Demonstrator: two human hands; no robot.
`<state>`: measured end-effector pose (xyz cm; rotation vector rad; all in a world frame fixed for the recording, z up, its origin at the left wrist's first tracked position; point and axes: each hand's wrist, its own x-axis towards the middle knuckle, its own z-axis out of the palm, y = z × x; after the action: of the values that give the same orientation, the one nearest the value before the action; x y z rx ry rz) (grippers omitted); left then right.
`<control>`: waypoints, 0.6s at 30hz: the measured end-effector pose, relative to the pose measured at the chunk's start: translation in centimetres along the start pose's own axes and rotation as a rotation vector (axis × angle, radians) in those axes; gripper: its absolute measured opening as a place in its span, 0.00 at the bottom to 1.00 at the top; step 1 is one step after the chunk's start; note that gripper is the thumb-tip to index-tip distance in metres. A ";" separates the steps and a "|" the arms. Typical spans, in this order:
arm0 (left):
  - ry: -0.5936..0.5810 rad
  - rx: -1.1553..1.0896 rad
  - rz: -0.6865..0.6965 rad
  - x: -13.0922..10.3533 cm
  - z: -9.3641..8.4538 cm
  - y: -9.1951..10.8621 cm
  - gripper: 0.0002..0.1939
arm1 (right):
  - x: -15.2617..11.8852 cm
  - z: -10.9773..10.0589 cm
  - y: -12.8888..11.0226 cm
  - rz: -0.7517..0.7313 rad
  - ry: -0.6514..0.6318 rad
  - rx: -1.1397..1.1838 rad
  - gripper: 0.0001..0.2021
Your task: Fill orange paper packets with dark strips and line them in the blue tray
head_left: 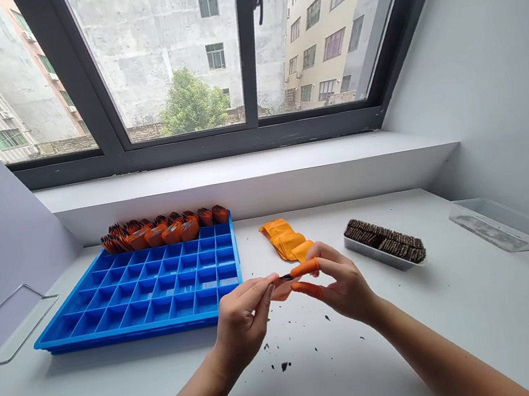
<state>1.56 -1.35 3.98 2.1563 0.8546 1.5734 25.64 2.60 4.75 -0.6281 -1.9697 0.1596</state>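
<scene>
My left hand [246, 316] pinches an orange packet [280, 290] by its left side, above the white table. My right hand [342, 283], with orange covers on its thumb and index finger, is at the packet's right side. A small dark piece [286, 277] shows at the packet's upper edge, by the covered index fingertip; whether the fingers grip it cannot be made out. Just behind my right hand lies a fanned stack of orange packets [281, 239]. To the right, a narrow tray [381, 257] holds rows of dark brown pieces.
A blue compartment tray [135, 332] stands at the left, with filled orange packets [142, 237] along its back rows. A clear plastic container [512, 224] lies at the right. Dark crumbs [285, 366] dot the white table [354, 372]. A wire stand [27, 325] is at far left.
</scene>
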 end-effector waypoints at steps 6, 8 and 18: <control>0.026 -0.041 -0.029 0.0 0.1 0.2 0.16 | -0.1 0.5 -0.4 -0.028 0.019 -0.044 0.09; 0.021 -0.050 -0.043 0.0 0.1 0.4 0.16 | -0.2 0.5 -0.5 -0.061 0.039 -0.072 0.10; 0.011 -0.082 -0.087 -0.3 0.3 0.3 0.13 | -0.1 0.9 -0.8 -0.102 0.007 -0.134 0.09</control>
<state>1.83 -1.75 3.83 2.0277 0.8596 1.5513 24.61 1.95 4.53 -0.6122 -2.0128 -0.0374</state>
